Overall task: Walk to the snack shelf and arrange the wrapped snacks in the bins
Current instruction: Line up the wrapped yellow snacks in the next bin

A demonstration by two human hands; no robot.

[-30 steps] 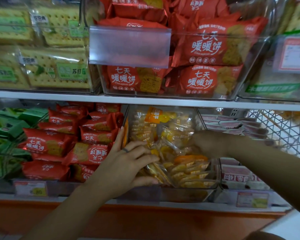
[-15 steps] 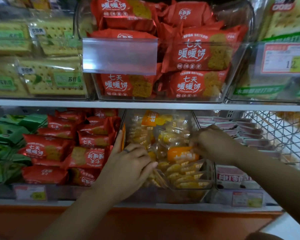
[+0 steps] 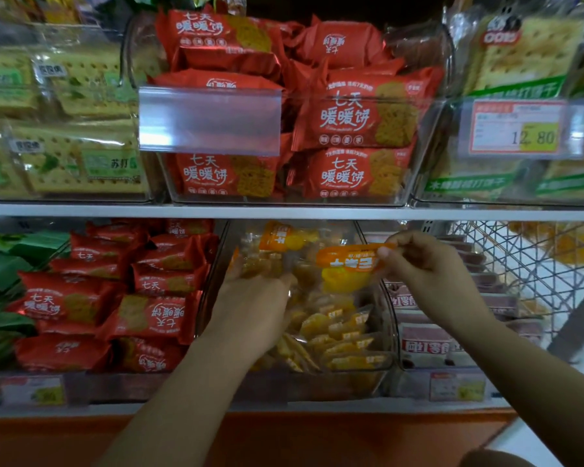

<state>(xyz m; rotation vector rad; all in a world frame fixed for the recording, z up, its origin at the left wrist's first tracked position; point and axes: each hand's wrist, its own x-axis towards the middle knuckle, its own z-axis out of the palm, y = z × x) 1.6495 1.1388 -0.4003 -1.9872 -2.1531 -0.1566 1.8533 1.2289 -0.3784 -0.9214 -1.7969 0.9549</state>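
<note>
Right hand (image 3: 429, 271) risen, pinching orange packet (image 3: 348, 261); left hand (image 3: 253, 308) flat inside clear bin (image 3: 334, 385)

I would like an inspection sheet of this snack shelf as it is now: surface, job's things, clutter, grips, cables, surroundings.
Surface: lower shelf carries clear bins side by side; upper shelf is above it.
Job's things: middle bin holds yellow packets; one orange-topped packet is held above it.
Clutter: nothing seen.
Grips: left hand reaches into the middle bin, fingers straight among the yellow packets; right hand pinches the orange-topped packet by its end.
Cables: nothing seen.
Surroundings: red packets in the bin to the left; green packets beyond them; pink-and-white packets to the right; wire basket; price tag reading 12.80.
</note>
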